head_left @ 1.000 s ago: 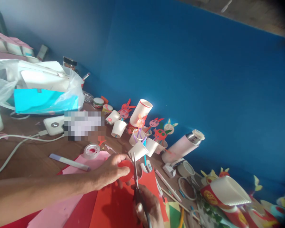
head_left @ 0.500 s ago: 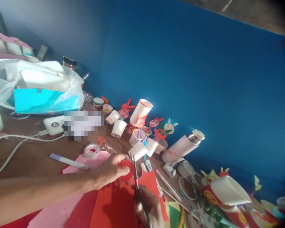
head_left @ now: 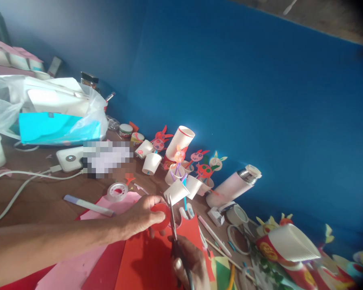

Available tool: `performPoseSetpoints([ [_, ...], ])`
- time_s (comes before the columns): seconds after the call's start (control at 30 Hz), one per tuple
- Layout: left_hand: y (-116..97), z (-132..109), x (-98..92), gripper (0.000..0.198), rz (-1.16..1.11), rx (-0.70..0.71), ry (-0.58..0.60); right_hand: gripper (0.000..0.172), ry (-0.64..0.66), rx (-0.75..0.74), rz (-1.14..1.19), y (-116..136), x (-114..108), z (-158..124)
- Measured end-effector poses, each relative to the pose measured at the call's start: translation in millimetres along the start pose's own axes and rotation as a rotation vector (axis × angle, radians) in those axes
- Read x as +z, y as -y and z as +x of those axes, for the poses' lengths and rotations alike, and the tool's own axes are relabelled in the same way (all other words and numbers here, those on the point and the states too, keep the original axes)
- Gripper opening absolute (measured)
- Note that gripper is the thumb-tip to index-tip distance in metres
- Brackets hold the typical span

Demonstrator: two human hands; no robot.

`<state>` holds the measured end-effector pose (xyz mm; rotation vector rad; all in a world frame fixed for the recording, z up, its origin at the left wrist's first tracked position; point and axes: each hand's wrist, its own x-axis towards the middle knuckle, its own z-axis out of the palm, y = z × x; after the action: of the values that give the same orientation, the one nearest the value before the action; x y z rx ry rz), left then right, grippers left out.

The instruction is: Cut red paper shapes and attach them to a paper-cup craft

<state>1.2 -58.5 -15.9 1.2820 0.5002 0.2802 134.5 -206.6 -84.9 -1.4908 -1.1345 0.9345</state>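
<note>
My left hand [head_left: 140,217] pinches a round red paper piece [head_left: 161,213] that joins a red paper sheet [head_left: 151,262] lying below it. My right hand [head_left: 190,264] grips a pair of scissors [head_left: 174,229], blades pointing up and set against the right edge of the round piece. Pink paper [head_left: 78,266] lies under my left forearm. A roll of clear tape [head_left: 117,191] and a white marker [head_left: 87,205] rest just beyond my left hand.
Paper cups with straws and paper rabbit figures [head_left: 181,169] crowd the brown table by the blue wall. A pink flask [head_left: 232,185] lies on its side at the right. A plastic bag with boxes [head_left: 48,112], a power bank [head_left: 69,158] and white cables sit at the left.
</note>
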Motion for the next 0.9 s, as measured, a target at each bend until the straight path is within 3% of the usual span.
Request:
performPoseSetpoints([
  [0.6,6.7,2.7,-2.0,0.019,0.001,-0.010,-0.005,0.057,-0.010,-0.009,0.006,0.6,-2.7,-1.6],
  [0.9,-0.1,-0.4,-0.1,0.021,-0.023,0.009,0.016,0.051,-0.003,-0.028,0.091,-5.3,0.2,-1.2],
])
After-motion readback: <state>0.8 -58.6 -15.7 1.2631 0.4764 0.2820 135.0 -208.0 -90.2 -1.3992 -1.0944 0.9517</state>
